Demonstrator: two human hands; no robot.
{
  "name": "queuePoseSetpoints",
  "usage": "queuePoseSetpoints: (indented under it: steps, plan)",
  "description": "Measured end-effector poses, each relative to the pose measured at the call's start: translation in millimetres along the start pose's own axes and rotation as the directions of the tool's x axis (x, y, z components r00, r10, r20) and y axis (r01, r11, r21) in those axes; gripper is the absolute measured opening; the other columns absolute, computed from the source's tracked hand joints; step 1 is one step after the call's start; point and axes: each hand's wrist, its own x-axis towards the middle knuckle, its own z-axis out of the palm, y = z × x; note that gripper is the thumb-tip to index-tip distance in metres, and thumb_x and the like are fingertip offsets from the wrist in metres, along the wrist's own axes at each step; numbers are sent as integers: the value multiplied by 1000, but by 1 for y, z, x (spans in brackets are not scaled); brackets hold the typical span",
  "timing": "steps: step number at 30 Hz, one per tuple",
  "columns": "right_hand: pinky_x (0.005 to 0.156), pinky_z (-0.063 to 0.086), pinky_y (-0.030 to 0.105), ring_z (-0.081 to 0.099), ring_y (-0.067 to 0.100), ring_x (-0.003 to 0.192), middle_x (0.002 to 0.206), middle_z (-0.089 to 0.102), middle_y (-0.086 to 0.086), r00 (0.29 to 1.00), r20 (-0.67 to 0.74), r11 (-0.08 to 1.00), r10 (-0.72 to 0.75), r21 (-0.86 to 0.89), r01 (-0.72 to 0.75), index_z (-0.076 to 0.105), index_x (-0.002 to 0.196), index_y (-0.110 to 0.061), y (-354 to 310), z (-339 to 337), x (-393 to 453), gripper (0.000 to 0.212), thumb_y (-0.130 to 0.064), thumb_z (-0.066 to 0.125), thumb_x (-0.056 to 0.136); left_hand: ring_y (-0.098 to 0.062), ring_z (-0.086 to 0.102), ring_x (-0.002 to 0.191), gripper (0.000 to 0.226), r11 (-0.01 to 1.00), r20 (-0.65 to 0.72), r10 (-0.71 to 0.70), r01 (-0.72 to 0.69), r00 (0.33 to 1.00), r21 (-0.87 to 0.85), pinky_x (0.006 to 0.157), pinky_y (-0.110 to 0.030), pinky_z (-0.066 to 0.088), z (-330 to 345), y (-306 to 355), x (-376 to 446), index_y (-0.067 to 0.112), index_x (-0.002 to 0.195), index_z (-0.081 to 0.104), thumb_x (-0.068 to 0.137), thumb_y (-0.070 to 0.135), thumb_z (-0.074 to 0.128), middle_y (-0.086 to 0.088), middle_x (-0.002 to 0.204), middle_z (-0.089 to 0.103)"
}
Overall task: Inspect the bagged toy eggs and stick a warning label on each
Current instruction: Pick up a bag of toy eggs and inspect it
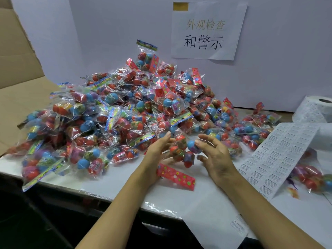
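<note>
Plainly early: a big heap of bags (115,112) waits; left hand (156,150) and right hand (213,155), fingers spread, cradle one bag (181,155), labels (276,155) untouched.

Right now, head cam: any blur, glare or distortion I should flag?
Head view: the held bag and fingertips of the left hand and right hand are motion-blurred; specular glare speckles the cellophane across the pile; wide-angle bending curves the table edge; label sheet print is too small to read.
</note>
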Motion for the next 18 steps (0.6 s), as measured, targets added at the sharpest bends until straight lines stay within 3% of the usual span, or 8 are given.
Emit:
queuePoseSetpoints:
  steps: [2,5,10,13,15,18]
  plan:
    - [66,47,29,69,15,85,103,74,4,1000,24,1000,-2,-7,2,70,105,-19,0,1,-1,46,-21,88,63,-16,73,94,48,996,-27,56,-54,998,68,72,-22,54,0,-2,1,18,104,73,75,55,79,3,99,79]
    - [72,48,31,68,19,88,104,73,6,999,32,1000,-5,-8,6,70,105,-17,-1,4,-3,51,-24,89,58,-16,71,93,33,989,4,120,-120,993,87,75,-25,54,-2,-8,3,22,101,77,72,38,78,-1,98,79]
    - [84,51,41,70,21,86,95,74,6,999,31,1000,-12,17,11,68,105,-12,-3,5,-4,49,-24,83,59,-18,72,81,9,995,79,95,-96,992,7,62,-29,57,-4,-9,4,25,82,79,75,30,81,-3,89,76]
    - [79,53,38,72,19,85,91,76,2,999,35,998,-22,-50,24,71,103,-13,-2,6,-4,48,-33,83,61,-19,74,85,11,994,85,111,-109,990,-17,65,-32,59,-5,-9,4,23,81,78,74,27,84,-5,90,76]
    - [67,55,30,71,17,81,88,77,1,996,90,988,-16,-150,29,76,96,-16,-1,7,-6,43,-44,81,62,-21,74,85,9,992,82,127,-124,989,-32,66,-34,60,-6,-9,4,21,82,78,76,21,86,-7,91,76]
    - [60,55,31,67,20,73,83,75,4,989,150,971,6,-237,30,81,85,-19,2,9,-9,37,-51,79,67,-20,71,83,10,991,50,131,-130,990,-35,67,-35,57,-7,-10,6,20,78,76,80,12,81,-8,89,74]
